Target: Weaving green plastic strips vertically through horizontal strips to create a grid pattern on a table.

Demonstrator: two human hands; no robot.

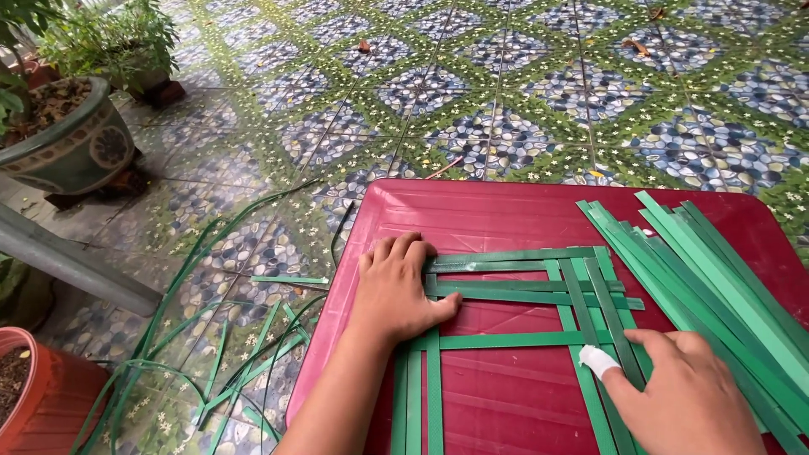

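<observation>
At lower centre of the frame, on the red table [506,211], my left hand [394,291] presses flat and open on the green strips [522,291], my right hand [687,396] with fingers together touches the vertical ones, so I judge weaving is early and the next strip needs careful threading.

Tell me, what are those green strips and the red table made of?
Green strips: probably leaf, possibly plastic; flat, thin, lightly glossy, paler on one side. Red table: likely moulded plastic, shiny, with ribbed lines and a rounded rim. Left hand presses the weave flat; right hand, one fingertip wrapped white, touches a strip.
</observation>
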